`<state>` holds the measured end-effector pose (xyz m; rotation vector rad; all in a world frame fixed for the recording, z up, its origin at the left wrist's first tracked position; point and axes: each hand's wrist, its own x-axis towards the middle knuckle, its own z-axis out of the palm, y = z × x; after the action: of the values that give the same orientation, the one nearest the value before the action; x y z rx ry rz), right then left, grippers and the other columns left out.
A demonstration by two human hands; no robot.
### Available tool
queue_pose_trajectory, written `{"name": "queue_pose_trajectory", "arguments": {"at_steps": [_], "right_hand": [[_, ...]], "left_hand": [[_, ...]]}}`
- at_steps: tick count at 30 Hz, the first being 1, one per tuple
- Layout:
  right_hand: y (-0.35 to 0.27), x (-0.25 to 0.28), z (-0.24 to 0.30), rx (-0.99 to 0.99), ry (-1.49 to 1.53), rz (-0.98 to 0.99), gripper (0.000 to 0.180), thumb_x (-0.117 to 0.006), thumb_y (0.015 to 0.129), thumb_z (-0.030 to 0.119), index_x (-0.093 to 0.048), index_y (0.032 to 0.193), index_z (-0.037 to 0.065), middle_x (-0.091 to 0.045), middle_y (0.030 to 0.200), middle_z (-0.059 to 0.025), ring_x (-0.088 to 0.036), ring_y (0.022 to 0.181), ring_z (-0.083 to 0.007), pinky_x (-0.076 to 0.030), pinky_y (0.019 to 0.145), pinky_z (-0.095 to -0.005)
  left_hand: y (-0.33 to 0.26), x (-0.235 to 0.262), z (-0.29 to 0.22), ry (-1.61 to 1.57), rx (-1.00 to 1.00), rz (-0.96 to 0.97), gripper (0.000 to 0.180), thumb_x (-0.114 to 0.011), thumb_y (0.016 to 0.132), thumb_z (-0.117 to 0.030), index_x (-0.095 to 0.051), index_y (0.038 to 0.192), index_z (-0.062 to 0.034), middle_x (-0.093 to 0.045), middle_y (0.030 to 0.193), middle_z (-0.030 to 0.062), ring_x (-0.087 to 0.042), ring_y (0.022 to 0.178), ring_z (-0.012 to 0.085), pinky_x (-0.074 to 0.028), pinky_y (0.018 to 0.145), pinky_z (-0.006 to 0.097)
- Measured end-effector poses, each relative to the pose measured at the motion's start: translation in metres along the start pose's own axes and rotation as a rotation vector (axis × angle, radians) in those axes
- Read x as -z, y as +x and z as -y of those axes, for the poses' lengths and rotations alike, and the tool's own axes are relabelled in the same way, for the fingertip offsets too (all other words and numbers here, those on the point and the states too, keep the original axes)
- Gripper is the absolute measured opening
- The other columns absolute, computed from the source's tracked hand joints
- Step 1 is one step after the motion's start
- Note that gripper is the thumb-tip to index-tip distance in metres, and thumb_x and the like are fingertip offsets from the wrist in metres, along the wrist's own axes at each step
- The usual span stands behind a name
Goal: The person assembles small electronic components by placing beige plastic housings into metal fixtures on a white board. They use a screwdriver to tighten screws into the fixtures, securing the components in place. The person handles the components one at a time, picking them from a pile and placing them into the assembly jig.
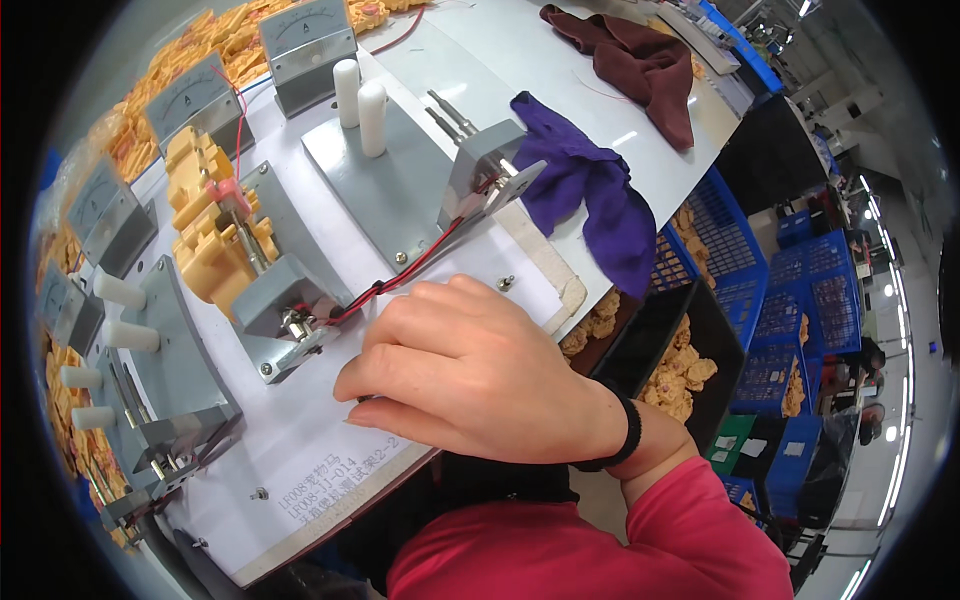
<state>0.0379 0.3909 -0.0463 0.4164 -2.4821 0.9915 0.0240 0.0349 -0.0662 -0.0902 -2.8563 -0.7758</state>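
My right hand (465, 365) reaches in from the lower right, palm down, over the white board (240, 520). Its fingers are curled and its thumb lies close to the index finger. A small dark bit shows between them; most of it is hidden. Just beyond the hand stands a grey test fixture (285, 300) with a metal clamp and red and black wires (360, 297). A yellow plastic part (205, 270) with a pink piece and metal shaft sits on this fixture. Small toggle switches (505, 283) stand along the board's near edge. My left hand is out of view.
Another grey fixture (385, 190) with white posts stands beyond; a further one (180, 340) is at left. Analog meters (305, 40) line the back before piled yellow parts (215, 40). Purple cloth (580, 190) and brown cloth (640, 70) lie right, near blue crates (735, 250).
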Motion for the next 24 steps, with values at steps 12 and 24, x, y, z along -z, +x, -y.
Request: {"name": "queue_pose_trajectory", "arguments": {"at_steps": [12, 24], "right_hand": [[0.005, 0.004, 0.007, 0.001, -0.045, 0.095, 0.019, -0.077, 0.077, 0.016, -0.066, 0.092, 0.012, -0.057, 0.085, -0.0006, -0.058, 0.08, -0.0214, -0.04, 0.068, -0.0345], [0.0, -0.007, -0.003, 0.065, -0.017, -0.035, 0.02, -0.076, 0.073, 0.019, -0.058, 0.079, 0.012, -0.053, 0.084, -0.0032, -0.056, 0.085, -0.0228, -0.042, 0.075, -0.0359]], "left_hand": [[-0.007, 0.005, -0.023, -0.351, 0.274, -0.038, 0.049, -0.039, 0.102, -0.012, -0.034, 0.148, 0.0044, -0.039, 0.151, 0.0163, -0.036, 0.139, 0.024, -0.025, 0.116, 0.037], [0.0, -0.014, -0.023, -0.431, 0.206, -0.093, 0.05, -0.042, 0.104, -0.019, -0.032, 0.148, 0.0026, -0.04, 0.148, 0.0196, -0.043, 0.132, 0.0275, -0.035, 0.109, 0.039]]}}
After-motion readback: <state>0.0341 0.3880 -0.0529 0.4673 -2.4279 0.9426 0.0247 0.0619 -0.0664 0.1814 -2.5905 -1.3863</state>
